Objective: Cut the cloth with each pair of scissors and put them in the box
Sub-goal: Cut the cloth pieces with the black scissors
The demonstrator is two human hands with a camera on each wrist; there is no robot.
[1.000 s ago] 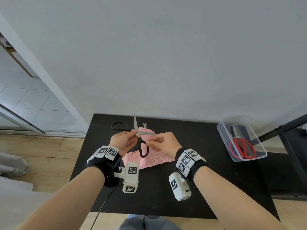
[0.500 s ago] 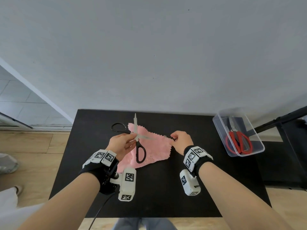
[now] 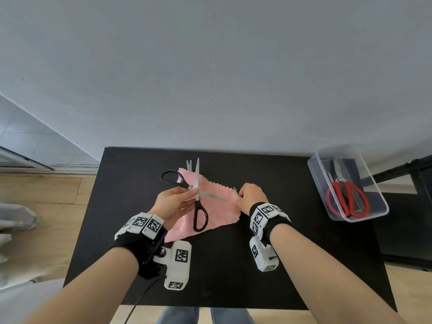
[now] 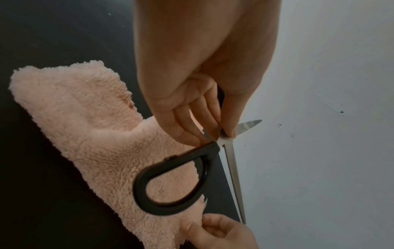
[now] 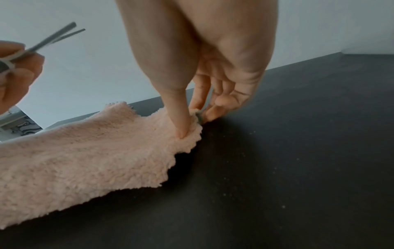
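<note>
My left hand (image 3: 190, 195) pinches the black-handled scissors (image 3: 200, 217) at their pivot, above the pink cloth (image 3: 217, 209). The blades stand wide open, one pointing away from me and one pointing right over the cloth. In the left wrist view the fingers (image 4: 217, 133) squeeze the pivot and one black handle loop (image 4: 170, 182) hangs over the cloth (image 4: 85, 126). My right hand (image 3: 251, 195) pinches the cloth's right corner; the right wrist view shows thumb and fingers (image 5: 192, 121) closed on the fluffy edge (image 5: 85, 160). A clear plastic box (image 3: 383, 206) at the table's right end holds red-handled scissors (image 3: 348, 197).
The black table (image 3: 233, 272) stands against a grey wall. Two small metal tips (image 3: 189, 164) show just past the cloth's far edge. A dark stand (image 3: 409, 167) sits right of the box. Wooden floor lies to the left.
My right hand left the scissors, moved right and took hold of the cloth's right corner. The cloth now lies stretched out to the right. My left hand kept the scissors.
</note>
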